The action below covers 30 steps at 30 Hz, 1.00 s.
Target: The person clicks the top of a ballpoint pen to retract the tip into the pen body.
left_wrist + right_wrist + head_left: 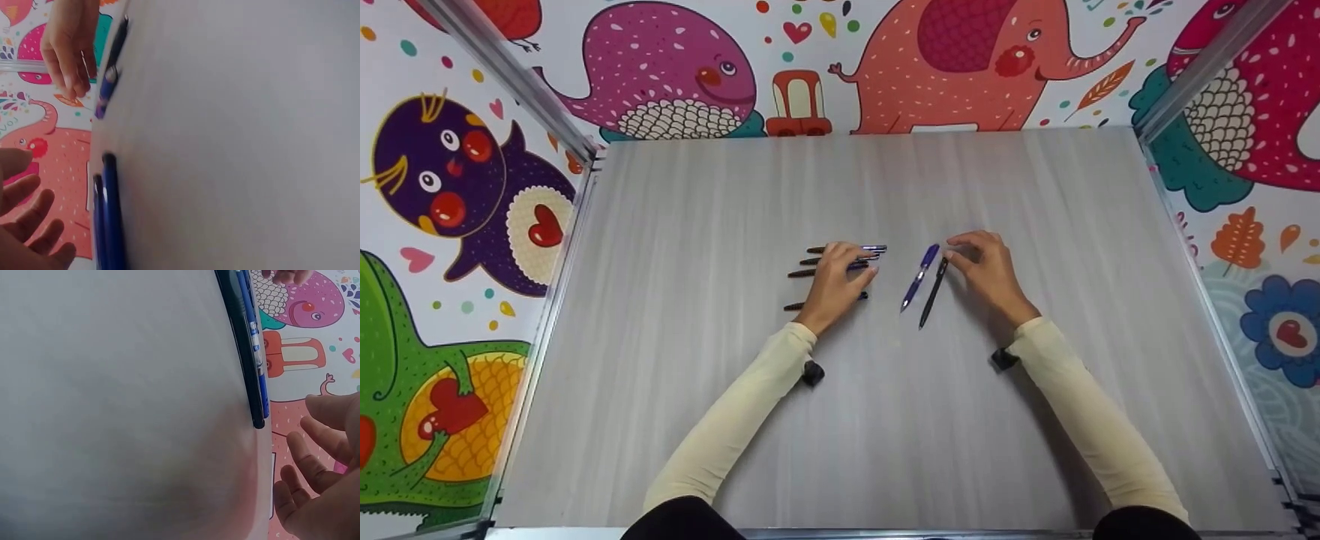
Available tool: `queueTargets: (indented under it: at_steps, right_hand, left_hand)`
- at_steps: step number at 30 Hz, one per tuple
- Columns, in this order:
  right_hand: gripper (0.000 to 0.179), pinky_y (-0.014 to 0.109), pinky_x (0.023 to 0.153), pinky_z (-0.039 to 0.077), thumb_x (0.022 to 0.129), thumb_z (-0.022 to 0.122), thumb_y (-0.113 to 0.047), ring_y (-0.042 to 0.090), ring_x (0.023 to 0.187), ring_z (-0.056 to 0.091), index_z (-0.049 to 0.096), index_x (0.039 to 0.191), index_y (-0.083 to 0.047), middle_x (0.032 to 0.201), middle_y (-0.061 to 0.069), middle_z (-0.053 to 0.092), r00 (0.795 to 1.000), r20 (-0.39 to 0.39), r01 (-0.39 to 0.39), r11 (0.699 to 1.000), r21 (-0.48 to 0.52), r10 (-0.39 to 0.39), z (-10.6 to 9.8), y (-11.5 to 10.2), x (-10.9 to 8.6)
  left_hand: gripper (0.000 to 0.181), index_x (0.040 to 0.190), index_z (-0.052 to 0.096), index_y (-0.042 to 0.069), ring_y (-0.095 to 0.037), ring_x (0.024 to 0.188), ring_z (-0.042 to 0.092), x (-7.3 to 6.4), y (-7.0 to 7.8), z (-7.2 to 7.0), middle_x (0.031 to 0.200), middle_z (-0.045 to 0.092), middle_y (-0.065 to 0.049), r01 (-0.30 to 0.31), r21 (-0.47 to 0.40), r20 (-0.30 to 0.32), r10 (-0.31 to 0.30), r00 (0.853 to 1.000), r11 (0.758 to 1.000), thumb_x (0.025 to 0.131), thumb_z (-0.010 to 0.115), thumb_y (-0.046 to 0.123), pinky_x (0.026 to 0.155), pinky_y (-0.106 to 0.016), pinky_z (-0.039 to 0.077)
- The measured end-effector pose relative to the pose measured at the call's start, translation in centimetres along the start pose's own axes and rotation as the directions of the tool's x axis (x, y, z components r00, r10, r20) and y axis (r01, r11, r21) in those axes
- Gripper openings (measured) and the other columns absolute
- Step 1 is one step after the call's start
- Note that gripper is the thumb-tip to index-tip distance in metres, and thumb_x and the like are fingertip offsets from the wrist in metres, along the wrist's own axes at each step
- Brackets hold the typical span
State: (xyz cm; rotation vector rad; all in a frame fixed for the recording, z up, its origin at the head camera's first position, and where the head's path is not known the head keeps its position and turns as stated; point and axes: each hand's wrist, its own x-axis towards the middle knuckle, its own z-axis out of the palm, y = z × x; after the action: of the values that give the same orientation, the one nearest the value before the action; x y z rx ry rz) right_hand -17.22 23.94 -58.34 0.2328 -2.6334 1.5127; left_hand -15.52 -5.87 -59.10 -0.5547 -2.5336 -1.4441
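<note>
Black pen [933, 295] and blue pen [919, 280] are laid side by side on the table [885, 450], just beside the right hand [990, 271]. Four further pens [801, 274] are partly covered by the left hand [834, 285] in the head view; two are exposed in the left wrist view. Extended, released fingers, held apart from the pens, are revealed by both wrist views.

From my head, a camera looks forward and down over my left hand [834, 281], right hand [990, 274] and most of the counter [885, 450]. Close and low, the left-wrist camera [813, 373] faces sideways: counter right, patterned wall [50, 163] left, my right hand upper left. The equally near right-wrist camera [1003, 359] mirrors it, my left hand at top right. All three share the black pen [933, 294].
</note>
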Motion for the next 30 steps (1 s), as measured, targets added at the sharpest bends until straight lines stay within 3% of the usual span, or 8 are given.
queueTargets:
  at_steps: [1,8,12,14,19,20,26,30]
  right_hand:
    - [0.021,0.053,0.110,0.041,0.101,0.078,-0.001,0.037,0.122,0.058,0.079,0.120,0.006,0.123,0.022,0.075,1.000,-0.002,-0.002,1.000,0.003,0.002,0.0,0.0,-0.1]
    - [0.020,0.051,0.113,0.043,0.101,0.078,0.000,0.035,0.124,0.061,0.078,0.121,0.006,0.124,0.021,0.075,1.000,-0.025,-0.011,0.999,0.049,0.013,0.5,0.0,-0.5]
    - [0.021,0.050,0.115,0.043,0.099,0.079,0.002,0.037,0.125,0.062,0.078,0.120,0.007,0.124,0.022,0.075,0.999,-0.045,0.013,0.999,0.053,-0.010,0.8,0.0,-0.8]
    - [0.021,0.049,0.114,0.043,0.098,0.079,0.004,0.038,0.125,0.063,0.078,0.118,0.008,0.124,0.023,0.075,0.998,-0.057,0.031,0.998,0.053,-0.028,1.0,0.0,-0.9]
    - [0.022,0.043,0.113,0.044,0.098,0.081,0.003,0.037,0.126,0.064,0.078,0.119,0.009,0.125,0.023,0.075,0.996,-0.066,0.067,0.996,0.067,-0.062,1.4,0.0,-0.9]
    - [0.022,0.043,0.113,0.044,0.098,0.080,0.002,0.036,0.127,0.063,0.078,0.119,0.009,0.126,0.023,0.075,0.996,-0.063,0.075,0.995,0.069,-0.070,1.5,0.1,-0.9]
    - [0.024,0.049,0.116,0.043,0.098,0.081,0.001,0.038,0.131,0.060,0.077,0.121,0.008,0.129,0.023,0.073,0.991,-0.068,0.114,0.992,0.049,-0.111,1.9,0.8,-0.6]
    - [0.026,0.051,0.116,0.042,0.099,0.081,-0.001,0.038,0.131,0.058,0.077,0.123,0.007,0.130,0.023,0.072,0.992,-0.066,0.106,0.994,0.020,-0.104,2.2,1.2,-0.5]
  left_hand:
    - [0.025,0.121,0.078,-0.003,-0.033,0.124,0.062,-0.2,1.0,0.0,0.122,0.074,-0.015,0.001,-0.005,0.005,-0.001,1.000,1.000,0.099,0.082,0.008,0.111,-0.047,0.050]
    - [0.024,0.119,0.079,-0.002,-0.031,0.124,0.064,-0.8,2.3,1.8,0.122,0.075,-0.013,-0.018,-0.060,-0.022,0.017,1.000,0.998,0.097,0.084,0.008,0.111,-0.043,0.049]
    - [0.025,0.119,0.079,-0.003,-0.031,0.126,0.064,-1.3,2.3,2.6,0.125,0.074,-0.013,-0.014,-0.088,-0.016,0.012,1.000,0.996,0.098,0.084,0.010,0.113,-0.047,0.049]
    - [0.025,0.120,0.079,0.002,-0.028,0.125,0.064,-1.6,1.4,3.4,0.125,0.074,-0.010,-0.014,-0.085,-0.027,0.011,1.000,0.996,0.100,0.083,0.015,0.115,-0.046,0.047]
    - [0.023,0.120,0.080,0.005,-0.025,0.123,0.066,-1.8,1.4,4.3,0.124,0.075,-0.008,0.008,-0.099,-0.038,-0.012,0.999,0.995,0.100,0.083,0.015,0.118,-0.046,0.046]
    - [0.023,0.119,0.080,0.003,-0.026,0.122,0.066,-1.9,1.9,4.2,0.124,0.075,-0.010,0.013,-0.108,-0.033,-0.017,0.999,0.994,0.099,0.083,0.012,0.117,-0.046,0.047]
    - [0.025,0.120,0.079,0.001,-0.026,0.121,0.065,-2.0,2.5,4.9,0.124,0.075,-0.010,0.013,-0.103,-0.010,-0.015,1.000,0.995,0.097,0.084,0.010,0.110,-0.042,0.051]
    - [0.026,0.121,0.079,0.003,-0.023,0.123,0.064,-2.0,1.8,5.9,0.125,0.074,-0.007,0.004,-0.074,0.005,-0.004,1.000,0.997,0.098,0.085,0.013,0.111,-0.040,0.050]
